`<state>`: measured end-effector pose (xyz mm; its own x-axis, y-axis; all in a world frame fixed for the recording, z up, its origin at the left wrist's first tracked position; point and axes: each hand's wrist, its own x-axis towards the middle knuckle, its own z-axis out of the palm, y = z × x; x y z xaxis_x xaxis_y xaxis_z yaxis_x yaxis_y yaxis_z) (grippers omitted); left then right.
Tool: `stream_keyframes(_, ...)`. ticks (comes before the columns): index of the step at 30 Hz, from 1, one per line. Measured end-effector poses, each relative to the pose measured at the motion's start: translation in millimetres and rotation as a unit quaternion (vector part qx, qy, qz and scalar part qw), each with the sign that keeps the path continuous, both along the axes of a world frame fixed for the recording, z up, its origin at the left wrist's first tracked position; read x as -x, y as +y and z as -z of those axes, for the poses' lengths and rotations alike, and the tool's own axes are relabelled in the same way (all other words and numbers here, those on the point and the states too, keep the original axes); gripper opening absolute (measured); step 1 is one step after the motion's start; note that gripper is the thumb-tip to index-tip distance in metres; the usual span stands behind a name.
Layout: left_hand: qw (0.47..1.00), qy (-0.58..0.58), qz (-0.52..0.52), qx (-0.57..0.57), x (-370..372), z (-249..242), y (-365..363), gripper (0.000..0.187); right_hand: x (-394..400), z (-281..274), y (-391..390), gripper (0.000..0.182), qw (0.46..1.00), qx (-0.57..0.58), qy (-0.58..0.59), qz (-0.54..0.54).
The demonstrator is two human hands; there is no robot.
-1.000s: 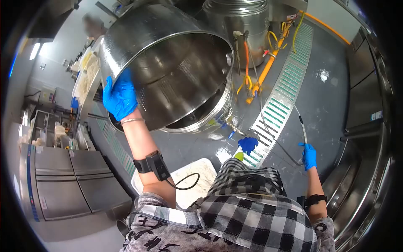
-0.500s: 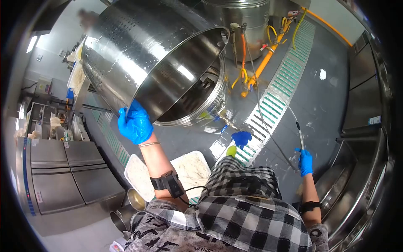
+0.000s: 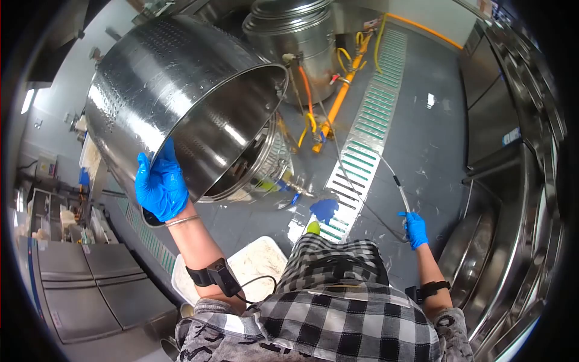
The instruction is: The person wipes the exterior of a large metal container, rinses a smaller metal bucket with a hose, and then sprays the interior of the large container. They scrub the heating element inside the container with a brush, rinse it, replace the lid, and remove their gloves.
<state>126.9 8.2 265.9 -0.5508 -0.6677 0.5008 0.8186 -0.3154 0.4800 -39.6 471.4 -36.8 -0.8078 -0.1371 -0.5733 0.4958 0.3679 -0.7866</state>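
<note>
My left hand [image 3: 163, 187], in a blue glove, is closed on the near rim of a large stainless steel pot [image 3: 145, 90] with small holes in its wall. The pot is tilted on its side, its mouth facing right and toward me. Beneath it stands a round steel vessel [image 3: 265, 166], partly hidden, with a blue-handled valve [image 3: 295, 198] low on its side. My right hand [image 3: 416, 230], also gloved in blue, is closed around a thin hose [image 3: 401, 192] at the right. What the fingers cover there is hidden.
A slotted floor drain [image 3: 360, 151] runs away from my feet. Yellow pipe [image 3: 338, 111] and another tall steel pot [image 3: 295, 36] stand ahead. White tubs [image 3: 259, 259] sit by my left leg. Steel cabinets line the left [image 3: 132, 295] and right [image 3: 491, 114].
The whole view has shifted, so most things appear farther left. The tilted pot's far rim sits slightly lower in view. Both hands keep their grip.
</note>
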Motion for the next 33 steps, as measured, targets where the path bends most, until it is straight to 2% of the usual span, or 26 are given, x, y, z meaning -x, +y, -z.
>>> stream_keyframes(3, 1.000, 0.016, 0.014, -0.015, 7.7, -18.3, 16.4, 0.036, -4.9, -12.8, 11.8, 0.025, 1.000, 0.012, 0.003, 0.010)
stream_keyframes(8, 0.988, 0.097, 0.109, 0.044, 26.7, -51.3, 35.3, 0.042, -19.1, -55.3, 21.4, 0.024, 0.998, 0.044, 0.038, -0.018)
stream_keyframes(9, 0.995, 0.085, 0.060, 0.012, 32.6, -51.3, 30.1, 0.043, -23.6, -67.6, 21.6, 0.024, 0.998, 0.047, 0.042, -0.014)
stream_keyframes(11, 0.977, 0.137, 0.165, -0.022, 52.3, -53.4, 34.3, 0.042, -36.7, -91.8, 23.0, 0.023, 0.994, 0.069, 0.080, -0.013)
stream_keyframes(12, 0.975, 0.135, 0.174, -0.044, 63.5, -50.6, 36.4, 0.041, -43.1, -106.6, 24.1, 0.023, 0.994, 0.069, 0.084, -0.002)
stream_keyframes(15, 0.950, 0.164, 0.257, -0.069, 105.3, -30.7, 45.3, 0.040, -51.1, -140.9, 17.8, 0.023, 0.992, 0.044, 0.116, -0.015)
stream_keyframes(16, 0.951, 0.173, 0.240, -0.090, 122.4, -24.6, 51.6, 0.040, -49.5, -148.5, 13.5, 0.024, 0.991, 0.042, 0.127, -0.017)
stream_keyframes(17, 0.925, 0.168, 0.309, -0.145, 137.5, -20.1, 58.1, 0.038, -46.4, -154.5, 11.3, 0.024, 0.990, 0.038, 0.138, -0.017)
stream_keyframes(22, 0.893, 0.143, 0.344, -0.251, 212.1, 18.8, 76.7, 0.037, -25.9, -142.9, -18.7, 0.022, 0.993, 0.015, 0.120, 0.018)
stream_keyframes(23, 0.889, 0.135, 0.354, -0.257, 223.4, 26.3, 80.3, 0.037, -22.2, -142.8, -26.2, 0.022, 0.994, 0.005, 0.113, -0.009)
stream_keyframes(25, 0.849, 0.115, 0.426, -0.291, 239.6, 38.9, 98.3, 0.030, -25.4, -138.9, -39.7, 0.023, 0.995, -0.007, 0.100, -0.027)
stream_keyframes(27, 0.872, 0.073, 0.392, -0.285, 259.4, 57.7, 113.4, 0.020, -26.7, -135.7, -53.3, 0.024, 0.988, -0.016, 0.120, -0.092)
stream_keyframes(28, 0.875, 0.053, 0.383, -0.292, 268.2, 63.9, 123.1, 0.019, -29.4, -137.2, -60.7, 0.024, 0.990, -0.018, 0.114, -0.084)
stream_keyframes(30, 0.876, 0.026, 0.378, -0.298, 281.0, 75.3, 141.4, 0.018, -38.0, -141.2, -78.3, 0.025, 0.976, -0.012, 0.162, -0.144)
stream_keyframes(31, 0.879, 0.005, 0.378, -0.290, 285.7, 81.7, 149.9, 0.029, -42.7, -140.9, -91.5, 0.026, 0.957, -0.058, 0.227, -0.169)
stream_keyframes(32, 0.881, -0.018, 0.379, -0.281, 290.1, 88.3, 158.0, 0.041, -47.0, -144.3, -98.9, 0.026, 0.965, -0.043, 0.190, -0.178)
stream_keyframes(33, 0.878, -0.031, 0.386, -0.282, 294.4, 95.0, 162.5, 0.041, -50.7, -154.6, -105.5, 0.026, 0.971, -0.026, 0.152, -0.185)
